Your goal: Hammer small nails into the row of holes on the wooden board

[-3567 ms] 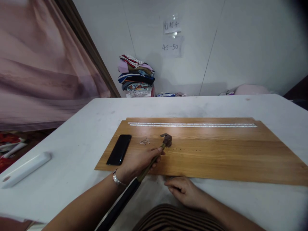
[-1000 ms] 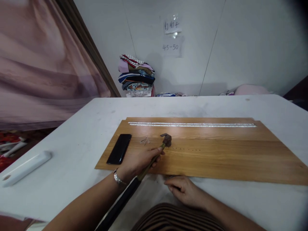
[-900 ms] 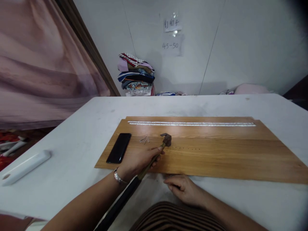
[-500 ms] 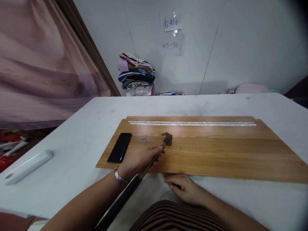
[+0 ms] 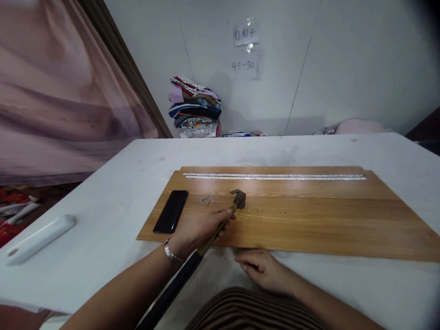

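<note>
My left hand (image 5: 202, 227) is wrapped around the shaft of a claw hammer (image 5: 239, 199), close under its rusty head. The head is at the wooden board (image 5: 326, 224), its claw pointing left, and the black grip (image 5: 172, 286) runs back under my left forearm. By the board's front edge my right hand (image 5: 261, 266) rests on the table, holding nothing visible, its fingers loosely bent with a gap by the thumb. Several loose nails (image 5: 207, 199) lie left of the hammer head. A row of small dark dots (image 5: 266, 211), perhaps nail heads or holes, runs to the right of it.
A black phone (image 5: 171, 211) lies on the board's left end. Two pale measuring strips (image 5: 275, 176) run along its back. The white table (image 5: 113, 192) bears a white long-shaped object (image 5: 41, 238) at left. Folded clothes (image 5: 195, 107) are piled behind, near a pink curtain (image 5: 68, 91).
</note>
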Demonstrator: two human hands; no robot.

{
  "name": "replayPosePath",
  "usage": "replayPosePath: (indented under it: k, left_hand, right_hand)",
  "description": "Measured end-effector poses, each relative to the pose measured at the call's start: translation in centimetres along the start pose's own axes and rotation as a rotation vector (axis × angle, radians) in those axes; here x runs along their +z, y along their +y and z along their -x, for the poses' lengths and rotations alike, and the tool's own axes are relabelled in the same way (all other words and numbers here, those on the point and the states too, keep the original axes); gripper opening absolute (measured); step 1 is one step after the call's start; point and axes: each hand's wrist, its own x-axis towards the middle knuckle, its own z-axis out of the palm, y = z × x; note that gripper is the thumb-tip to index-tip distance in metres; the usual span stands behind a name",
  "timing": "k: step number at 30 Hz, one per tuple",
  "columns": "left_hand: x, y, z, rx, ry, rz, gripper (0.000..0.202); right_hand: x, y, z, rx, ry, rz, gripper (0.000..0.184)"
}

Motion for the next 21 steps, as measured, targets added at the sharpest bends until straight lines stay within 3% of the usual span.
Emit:
replayPosePath:
  k: [21]
  left_hand:
    - [-0.23, -0.50, -0.40, 0.013, -0.010, -0.005, 0.049]
  right_hand:
    - [0.29, 0.26, 0.14, 0.006, 0.035, -0.007, 0.030]
